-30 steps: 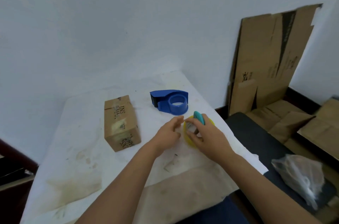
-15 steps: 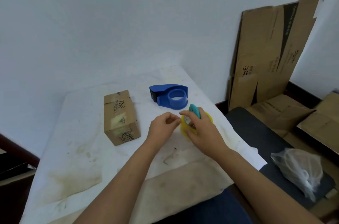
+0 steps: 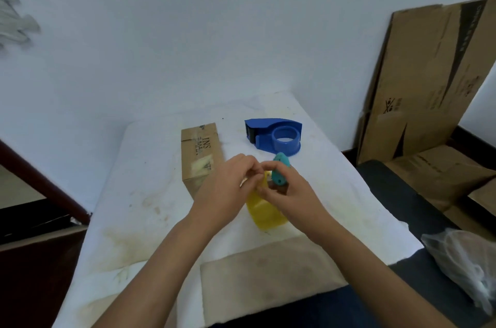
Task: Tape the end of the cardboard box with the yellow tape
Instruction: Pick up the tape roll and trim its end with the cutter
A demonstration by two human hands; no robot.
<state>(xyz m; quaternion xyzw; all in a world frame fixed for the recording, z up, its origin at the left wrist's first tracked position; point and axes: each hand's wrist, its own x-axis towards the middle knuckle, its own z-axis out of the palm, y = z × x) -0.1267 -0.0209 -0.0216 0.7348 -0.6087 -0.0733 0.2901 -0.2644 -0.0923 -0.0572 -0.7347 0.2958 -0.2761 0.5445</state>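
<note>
Yellow translucent tape roll [image 3: 264, 211] at frame centre being gripped by right hand [image 3: 291, 193]; tape end being pinched by left hand [image 3: 228, 188]. Step judged: peeling start. Next: strip to be drawn toward brown cardboard box [image 3: 201, 156], untaped, centre-left.

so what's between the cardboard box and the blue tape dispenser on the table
Nothing. In the head view the stretch between the cardboard box and the blue tape dispenser is bare white table cover; both hands and the yellow tape are nearer the camera.
</note>
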